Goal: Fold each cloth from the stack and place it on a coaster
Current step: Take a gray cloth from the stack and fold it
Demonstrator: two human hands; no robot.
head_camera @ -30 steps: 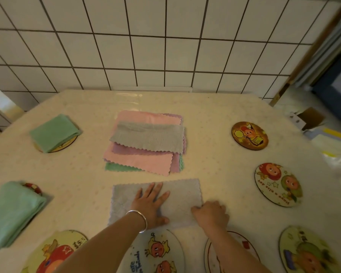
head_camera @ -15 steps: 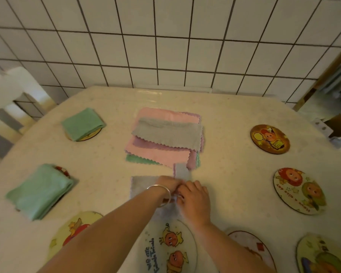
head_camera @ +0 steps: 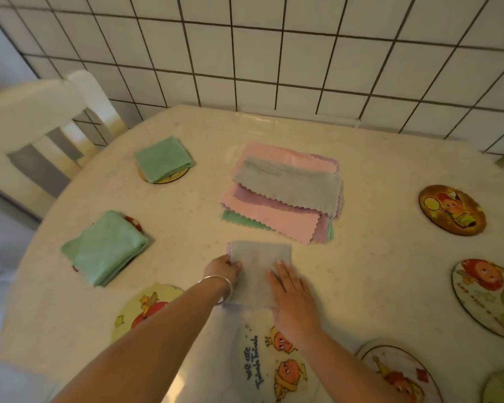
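Note:
A grey cloth, folded to a small square, lies on the table just in front of the stack. My left hand pinches its left edge. My right hand presses flat on its right part with straight fingers. The stack of cloths sits behind, a grey one on top of pink, purple and green ones. Two folded green cloths rest on coasters at the left, one far and one near. A bare cartoon coaster lies right under my arms.
More bare coasters lie at the near left, near right, right and far right. A white chair stands beyond the table's left edge. A tiled wall backs the table.
The grey cloth was a wide strip; its right half has been folded over to the left, leaving a small square. My right hand went from gripping the edge to pressing flat.

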